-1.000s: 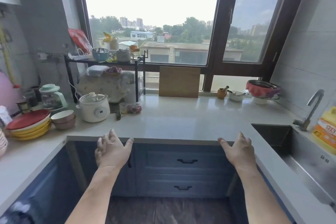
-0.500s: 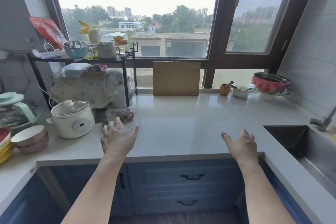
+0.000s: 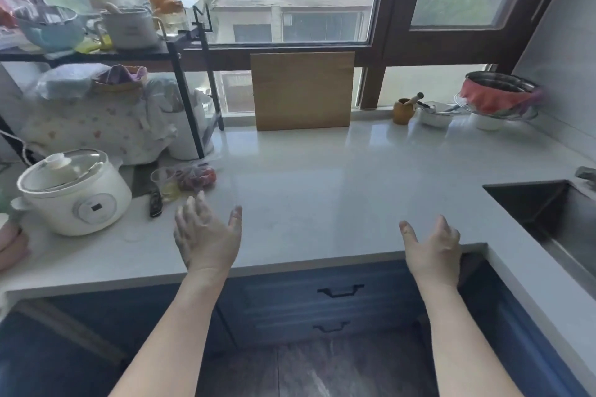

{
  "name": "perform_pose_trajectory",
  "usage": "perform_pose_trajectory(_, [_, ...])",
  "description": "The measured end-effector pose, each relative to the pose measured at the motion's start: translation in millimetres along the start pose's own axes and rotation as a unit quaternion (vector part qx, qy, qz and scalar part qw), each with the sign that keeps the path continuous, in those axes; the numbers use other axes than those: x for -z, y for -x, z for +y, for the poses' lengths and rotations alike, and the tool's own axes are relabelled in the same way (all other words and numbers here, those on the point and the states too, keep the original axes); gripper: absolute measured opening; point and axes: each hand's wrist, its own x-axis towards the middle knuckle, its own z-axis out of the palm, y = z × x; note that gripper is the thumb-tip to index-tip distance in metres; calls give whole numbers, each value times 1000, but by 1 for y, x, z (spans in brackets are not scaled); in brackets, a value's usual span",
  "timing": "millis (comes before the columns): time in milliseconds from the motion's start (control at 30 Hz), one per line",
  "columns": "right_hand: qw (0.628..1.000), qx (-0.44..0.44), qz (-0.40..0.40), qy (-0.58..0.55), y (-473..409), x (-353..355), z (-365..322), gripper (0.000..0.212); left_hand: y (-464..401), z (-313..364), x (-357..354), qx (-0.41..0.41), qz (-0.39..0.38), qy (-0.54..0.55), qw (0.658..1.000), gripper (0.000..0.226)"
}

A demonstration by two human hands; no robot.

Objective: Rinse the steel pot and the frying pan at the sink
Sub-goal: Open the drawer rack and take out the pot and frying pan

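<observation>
Empty-handed, the left hand (image 3: 206, 235) and right hand (image 3: 432, 248) hover, fingers loosely spread, over the tabletop (image 3: 322, 177); sink (image 3: 548, 213) at right. No frying pan shows; steel pot (image 3: 498, 80) probably rigid, slippery, best gripped by its rim.

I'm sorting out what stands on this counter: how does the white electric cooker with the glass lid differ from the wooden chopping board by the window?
The white electric cooker with the glass lid is round and squat; the wooden chopping board is flat and rectangular. The cooker sits at the left, nearer the left hand; the board leans upright against the window frame at the back. Both rest on the pale countertop.
</observation>
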Motion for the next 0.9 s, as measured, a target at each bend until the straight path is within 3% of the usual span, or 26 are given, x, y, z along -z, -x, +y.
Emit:
perform_pose_trajectory(267, [997, -64, -42, 26, -12, -78, 58, 69, 19, -11, -90, 77, 28, -13, 997, 72])
perform_pose_trajectory(633, [969, -90, -193, 128, 6, -189, 140, 68, 59, -62, -200, 157, 11, -40, 987, 70])
perform_pose_trajectory(900, [921, 23, -329, 206, 21, -271, 175, 67, 74, -91, -259, 196, -40, -45, 979, 71])
